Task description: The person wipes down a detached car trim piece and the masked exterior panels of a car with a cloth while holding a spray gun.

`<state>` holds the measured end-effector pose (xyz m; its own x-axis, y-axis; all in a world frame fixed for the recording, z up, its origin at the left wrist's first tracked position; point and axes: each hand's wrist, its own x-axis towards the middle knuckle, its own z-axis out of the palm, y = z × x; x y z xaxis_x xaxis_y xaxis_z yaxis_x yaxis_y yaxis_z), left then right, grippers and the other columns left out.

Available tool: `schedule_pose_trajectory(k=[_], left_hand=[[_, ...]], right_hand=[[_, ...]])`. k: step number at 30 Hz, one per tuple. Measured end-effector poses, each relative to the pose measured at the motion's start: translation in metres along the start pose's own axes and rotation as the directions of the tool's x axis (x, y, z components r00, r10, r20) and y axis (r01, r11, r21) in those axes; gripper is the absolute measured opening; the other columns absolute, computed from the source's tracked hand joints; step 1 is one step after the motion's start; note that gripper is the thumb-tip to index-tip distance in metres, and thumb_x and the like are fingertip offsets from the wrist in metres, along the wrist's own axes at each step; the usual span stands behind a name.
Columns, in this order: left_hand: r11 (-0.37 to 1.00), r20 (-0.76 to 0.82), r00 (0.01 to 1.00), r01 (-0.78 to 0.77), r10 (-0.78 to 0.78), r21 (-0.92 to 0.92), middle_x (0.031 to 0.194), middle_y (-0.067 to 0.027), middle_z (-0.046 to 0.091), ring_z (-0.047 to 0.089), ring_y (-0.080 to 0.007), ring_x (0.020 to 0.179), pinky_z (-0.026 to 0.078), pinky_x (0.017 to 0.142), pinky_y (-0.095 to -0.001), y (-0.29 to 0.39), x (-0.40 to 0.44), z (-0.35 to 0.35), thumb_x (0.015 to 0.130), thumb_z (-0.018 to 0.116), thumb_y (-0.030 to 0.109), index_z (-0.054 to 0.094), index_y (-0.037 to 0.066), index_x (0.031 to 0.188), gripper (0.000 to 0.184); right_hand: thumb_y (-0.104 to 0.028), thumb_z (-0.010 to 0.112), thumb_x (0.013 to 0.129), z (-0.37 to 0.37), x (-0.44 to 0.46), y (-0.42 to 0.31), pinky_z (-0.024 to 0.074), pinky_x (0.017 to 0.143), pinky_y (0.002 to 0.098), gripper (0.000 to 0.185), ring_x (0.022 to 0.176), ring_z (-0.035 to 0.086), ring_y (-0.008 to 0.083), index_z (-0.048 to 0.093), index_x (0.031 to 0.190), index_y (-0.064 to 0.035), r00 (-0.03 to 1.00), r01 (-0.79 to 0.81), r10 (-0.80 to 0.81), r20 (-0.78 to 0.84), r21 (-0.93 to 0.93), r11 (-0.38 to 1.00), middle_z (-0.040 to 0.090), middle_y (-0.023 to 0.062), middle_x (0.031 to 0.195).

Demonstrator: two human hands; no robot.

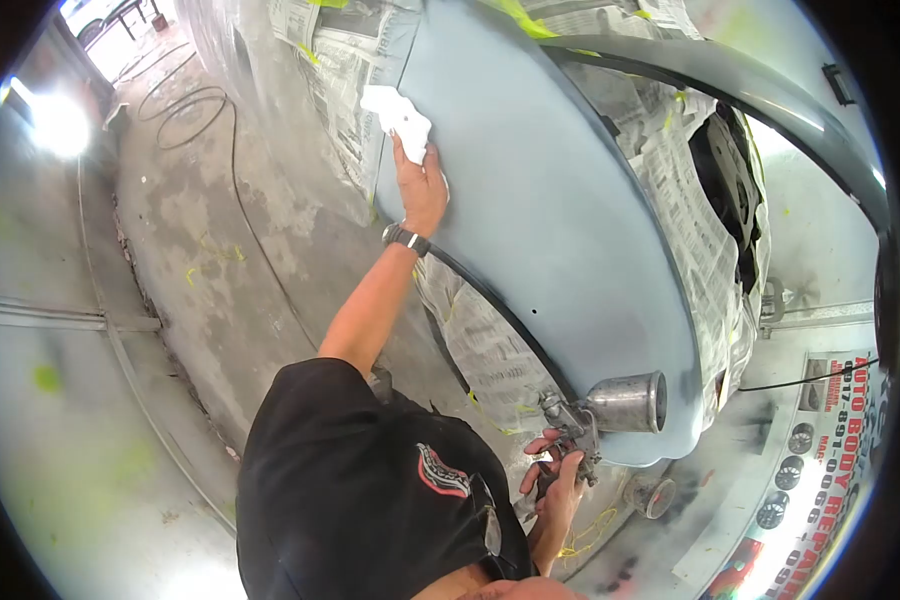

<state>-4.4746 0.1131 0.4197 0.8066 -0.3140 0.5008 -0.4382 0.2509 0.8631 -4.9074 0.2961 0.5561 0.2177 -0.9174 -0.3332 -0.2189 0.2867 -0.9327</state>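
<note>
I see a blotchy grey floor (185, 225) with a dark hose (234, 160) lying across it, loosely looped at the far end, and thin yellow strands (592, 535) near a round tub (650, 496).

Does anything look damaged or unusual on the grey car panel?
Yes: a small dark spot on the car panel, near the spray gun. It breaks the mostly even grey surface; whether hole or blemish, I cannot tell.

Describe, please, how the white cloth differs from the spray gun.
The cloth is white and crumpled; the spray gun is grey and metallic. The left hand holds the cloth over the panel; the right hand holds the gun closer to the black shirt. Each is held one-handed.
</note>
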Motion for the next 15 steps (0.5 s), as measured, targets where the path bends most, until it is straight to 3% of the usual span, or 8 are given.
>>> schedule_pose_trajectory(k=[1,2,5,10,13,15], left_hand=[[0.998,0.076,0.997,0.019,-0.014,-0.06,0.162,-0.0313,0.026,0.023,-0.0522,0.149,0.024,0.123,-0.0512,0.006,-0.002,-0.002,0.097,0.052,0.003,0.037,-0.004,0.154,0.059],[0.974,0.02,0.983,-0.182,0.181,0.132,0.158,-0.0299,0.036,0.033,-0.0482,0.147,0.033,0.118,-0.0458,0.011,-0.001,0.001,0.098,0.053,0.002,0.046,-0.003,0.148,0.05],[0.942,0.113,0.957,-0.285,0.268,0.178,0.162,-0.0327,0.024,0.027,-0.0538,0.148,0.028,0.121,-0.0534,0.03,0.02,0.003,0.096,0.053,-0.001,0.037,0.0,0.156,0.062],[0.903,0.079,0.941,-0.338,0.329,0.265,0.157,-0.0389,0.029,0.027,-0.0561,0.147,0.028,0.122,-0.0529,0.03,0.057,0.011,0.093,0.053,-0.003,0.036,-0.001,0.156,0.065],[0.928,0.146,0.932,-0.35,0.331,0.13,0.158,-0.0379,0.027,0.027,-0.0552,0.147,0.025,0.122,-0.0552,0.052,0.025,0.029,0.09,0.054,-0.003,0.039,0.0,0.154,0.066],[0.834,0.282,0.834,-0.529,0.475,0.157,0.161,-0.0329,0.027,0.025,-0.0529,0.149,0.021,0.122,-0.0626,0.078,-0.015,0.042,0.087,0.057,-0.001,0.043,0.001,0.152,0.067]], right_hand=[[-0.059,0.034,0.108,-0.004,-0.001,0.005,0.0362,0.036,0.0265,0.066,0.04,0.05,0.0169,0.056,0.124,0.0013,1.0,0.005,-0.005,-0.009,0.02,1.0,0.065,0.0178,0.091],[-0.059,0.034,0.108,-0.007,0.0,0.008,0.0366,0.036,0.0266,0.066,0.04,0.049,0.0169,0.056,0.124,0.0015,1.0,0.011,-0.01,-0.021,0.043,0.999,0.065,0.0179,0.091],[-0.057,0.035,0.108,-0.013,-0.001,0.01,0.0378,0.037,0.0266,0.066,0.04,0.048,0.017,0.056,0.125,0.0028,0.999,0.05,-0.052,0.018,0.065,0.997,0.065,0.0182,0.091],[-0.058,0.037,0.108,-0.01,-0.002,0.014,0.0372,0.037,0.0263,0.067,0.041,0.051,0.0174,0.055,0.126,0.0039,0.998,0.063,-0.064,0.013,0.08,0.995,0.066,0.0187,0.094],[-0.058,0.038,0.108,-0.011,-0.001,0.014,0.0359,0.037,0.0261,0.067,0.042,0.053,0.0173,0.055,0.127,0.004,0.996,0.072,-0.076,0.038,0.089,0.993,0.067,0.018,0.095],[-0.057,0.039,0.108,-0.009,0.001,0.012,0.0354,0.037,0.0261,0.066,0.042,0.053,0.0171,0.055,0.127,0.004,0.996,0.058,-0.063,0.057,0.09,0.994,0.067,0.0174,0.095]])
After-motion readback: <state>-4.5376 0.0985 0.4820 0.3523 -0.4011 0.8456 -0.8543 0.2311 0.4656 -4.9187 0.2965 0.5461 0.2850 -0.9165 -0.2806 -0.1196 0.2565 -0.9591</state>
